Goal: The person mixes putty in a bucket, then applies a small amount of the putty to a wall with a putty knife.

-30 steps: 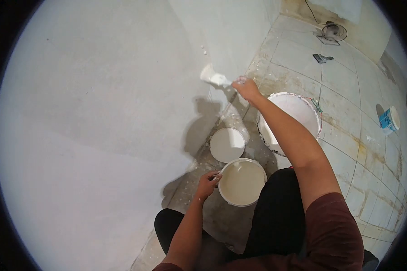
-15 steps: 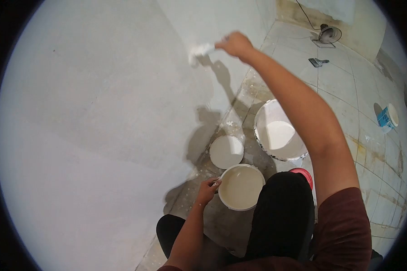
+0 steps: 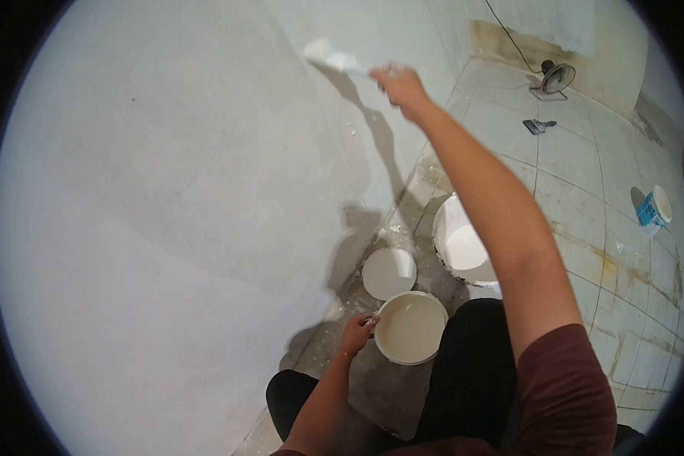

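Right hand (image 3: 403, 90): is gripping the paintbrush (image 3: 345, 61) by its handle
Bristles: are apparently meeting the wall (image 3: 205, 152), upper centre
Left hand (image 3: 357, 334): is gripping the pail (image 3: 413, 362) by its rim, lower centre
Stroke: is seemingly brushing the wall; is calling for steady bristle contact

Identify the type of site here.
Probably a room being painted or renovated: a right hand holds a loaded paintbrush at the wall, a large paint bucket sits nearby, and the tiled floor is stained.
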### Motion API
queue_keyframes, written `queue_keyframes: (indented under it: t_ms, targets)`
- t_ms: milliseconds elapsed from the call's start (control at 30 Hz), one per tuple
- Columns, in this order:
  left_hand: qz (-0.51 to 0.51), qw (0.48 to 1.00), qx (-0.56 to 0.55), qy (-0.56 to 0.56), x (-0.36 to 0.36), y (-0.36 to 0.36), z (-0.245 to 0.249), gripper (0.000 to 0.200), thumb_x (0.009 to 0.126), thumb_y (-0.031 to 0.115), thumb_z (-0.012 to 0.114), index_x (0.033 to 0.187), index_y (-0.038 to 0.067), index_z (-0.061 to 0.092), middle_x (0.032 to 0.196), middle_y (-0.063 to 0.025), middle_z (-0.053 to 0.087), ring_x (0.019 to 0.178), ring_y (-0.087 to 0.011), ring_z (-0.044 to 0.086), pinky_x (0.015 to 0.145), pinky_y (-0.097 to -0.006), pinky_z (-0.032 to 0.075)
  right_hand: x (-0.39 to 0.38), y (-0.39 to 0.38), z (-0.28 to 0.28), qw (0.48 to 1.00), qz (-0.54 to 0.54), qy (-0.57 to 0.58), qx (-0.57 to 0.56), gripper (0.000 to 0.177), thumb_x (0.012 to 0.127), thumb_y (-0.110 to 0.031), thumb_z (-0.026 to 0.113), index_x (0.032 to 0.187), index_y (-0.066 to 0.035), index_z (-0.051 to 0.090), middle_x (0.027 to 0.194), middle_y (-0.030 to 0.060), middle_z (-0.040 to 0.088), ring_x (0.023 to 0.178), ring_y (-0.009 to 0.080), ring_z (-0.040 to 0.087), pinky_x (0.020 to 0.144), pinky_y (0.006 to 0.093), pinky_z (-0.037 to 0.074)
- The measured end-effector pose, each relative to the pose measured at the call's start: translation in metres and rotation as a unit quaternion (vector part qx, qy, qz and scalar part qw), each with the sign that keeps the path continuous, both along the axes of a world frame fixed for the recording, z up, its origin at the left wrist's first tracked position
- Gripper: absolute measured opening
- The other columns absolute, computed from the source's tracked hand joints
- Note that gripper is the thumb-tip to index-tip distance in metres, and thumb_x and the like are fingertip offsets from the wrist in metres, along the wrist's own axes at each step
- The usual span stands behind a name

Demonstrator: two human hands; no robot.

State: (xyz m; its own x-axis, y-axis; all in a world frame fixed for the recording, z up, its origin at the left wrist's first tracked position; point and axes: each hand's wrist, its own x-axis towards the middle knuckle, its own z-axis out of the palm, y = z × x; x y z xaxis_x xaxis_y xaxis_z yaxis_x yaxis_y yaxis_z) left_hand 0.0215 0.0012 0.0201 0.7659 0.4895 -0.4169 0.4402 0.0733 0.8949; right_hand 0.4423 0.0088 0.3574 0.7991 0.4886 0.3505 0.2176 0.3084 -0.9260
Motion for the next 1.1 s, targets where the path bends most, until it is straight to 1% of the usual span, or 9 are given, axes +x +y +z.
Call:
queue_keyframes:
  t_ms: [167,267,400,567,700,733,867,1033,1100]
  targets:
    - [0.037,0.997,-0.064,0.024,0.006,-0.008,0.025,0.039,0.090,0.026,0.063,0.118,-0.002,0.059,0.100,-0.0106,0.066,0.087,-0.0159,0.063,0.074,-0.0316,0.055,-0.012,0.008,-0.134,0.992,-0.100,-0.057,-0.062,0.027,0.079,-0.025,0.069,0.090,-0.001,0.062,0.074,0.0082,0.064,0.065,0.0183,0.057,0.059,0.0314,0.047]
    - [0.041,0.997,-0.062,0.028,0.002,-0.010,0.018,0.040,0.090,0.027,0.063,0.118,-0.001,0.059,0.100,-0.0106,0.066,0.087,-0.0163,0.063,0.075,-0.0319,0.055,-0.005,-0.011,-0.194,0.948,-0.102,-0.126,-0.274,0.035,0.073,-0.033,0.072,0.087,-0.002,0.066,0.084,0.0154,0.067,0.080,0.0275,0.064,0.074,0.0351,0.049]
    - [0.050,0.996,-0.052,0.046,0.003,-0.014,0.034,0.041,0.090,0.028,0.062,0.117,-0.003,0.059,0.107,-0.0127,0.063,0.093,-0.0208,0.063,0.079,-0.0359,0.056,-0.007,-0.024,-0.164,0.887,-0.046,-0.142,-0.438,0.052,0.072,-0.044,0.069,0.098,0.001,0.066,0.101,0.0214,0.065,0.096,0.0360,0.062,0.085,0.0403,0.049]
    - [0.045,0.997,-0.031,0.050,0.004,-0.012,0.029,0.041,0.090,0.030,0.062,0.118,0.000,0.060,0.108,-0.0114,0.064,0.090,-0.0190,0.063,0.076,-0.0339,0.055,0.001,-0.004,-0.021,0.844,-0.091,-0.273,-0.453,0.055,0.070,-0.046,0.072,0.092,0.004,0.067,0.100,0.0215,0.065,0.095,0.0354,0.063,0.081,0.0403,0.052]
    - [0.055,0.996,-0.056,0.030,0.002,-0.009,0.008,0.041,0.090,0.032,0.063,0.119,0.002,0.060,0.109,-0.0104,0.064,0.088,-0.0180,0.063,0.073,-0.0322,0.054,0.017,0.014,0.113,0.866,-0.128,-0.292,-0.386,0.052,0.066,-0.047,0.075,0.087,0.001,0.069,0.093,0.0204,0.067,0.085,0.0323,0.066,0.073,0.0393,0.054]
    - [0.052,0.997,-0.052,0.028,0.002,-0.007,0.005,0.041,0.090,0.032,0.063,0.118,0.002,0.061,0.109,-0.0101,0.064,0.088,-0.0178,0.063,0.073,-0.0322,0.054,0.012,0.007,0.143,0.877,-0.153,-0.325,-0.319,0.056,0.071,-0.051,0.070,0.076,0.004,0.068,0.075,0.0204,0.066,0.071,0.0326,0.064,0.066,0.0409,0.051]
    - [0.031,0.998,-0.014,0.043,0.001,-0.006,0.006,0.038,0.089,0.031,0.064,0.115,0.004,0.064,0.106,-0.0089,0.065,0.088,-0.0165,0.062,0.072,-0.0320,0.054,-0.003,-0.006,0.242,0.957,-0.139,-0.221,-0.127,0.039,0.075,-0.036,0.070,0.063,-0.001,0.060,0.053,0.0073,0.050,0.049,0.0180,0.045,0.047,0.0360,0.037]
    - [0.022,0.998,-0.019,0.063,0.007,-0.015,0.042,0.043,0.089,0.035,0.062,0.116,0.000,0.061,0.103,-0.0100,0.065,0.090,-0.0193,0.061,0.077,-0.0345,0.054,0.001,0.005,0.180,0.988,-0.048,-0.132,0.066,0.028,0.078,-0.029,0.068,0.073,-0.004,0.057,0.058,0.0020,0.049,0.049,0.0111,0.041,0.042,0.0297,0.032]
    - [0.019,0.998,-0.032,0.059,0.005,-0.012,0.040,0.043,0.090,0.035,0.062,0.115,0.000,0.062,0.104,-0.0103,0.064,0.091,-0.0194,0.061,0.078,-0.0347,0.054,0.009,0.016,0.123,0.992,-0.039,-0.121,0.022,0.034,0.077,-0.030,0.068,0.082,0.003,0.061,0.067,0.0117,0.059,0.059,0.0193,0.052,0.053,0.0367,0.042]
